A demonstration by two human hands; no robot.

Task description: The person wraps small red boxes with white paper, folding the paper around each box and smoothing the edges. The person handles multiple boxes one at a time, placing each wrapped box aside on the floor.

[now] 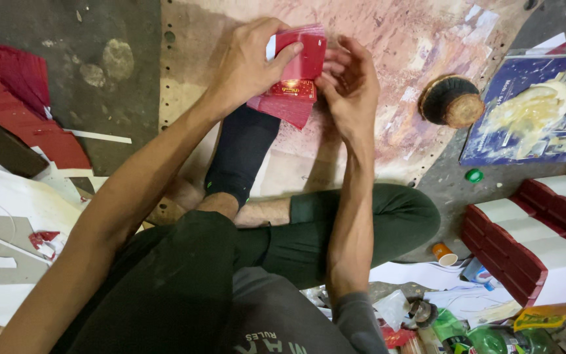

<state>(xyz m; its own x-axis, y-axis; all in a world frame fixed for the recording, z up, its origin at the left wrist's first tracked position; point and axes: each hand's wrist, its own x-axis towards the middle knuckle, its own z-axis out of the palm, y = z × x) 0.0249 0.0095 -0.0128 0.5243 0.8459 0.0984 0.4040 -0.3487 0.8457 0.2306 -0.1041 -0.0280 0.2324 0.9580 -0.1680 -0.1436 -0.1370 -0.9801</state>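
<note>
Hands both grip the red card stack (294, 72) over the far board (388, 118): left hand (247, 65) clamps it, right hand (348, 85) fingers the edge. Squaring edges evenly probably works best.

Dark green trousers (361, 223), a black sock (240, 154) and a grey shirt (276, 314) with pushed-up sleeves are worn; forearms are bare.

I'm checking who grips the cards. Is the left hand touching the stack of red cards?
Touching. The head view shows the left hand wrapped over the stack of red cards, its thumb pressed flat on the top card's face.
</note>
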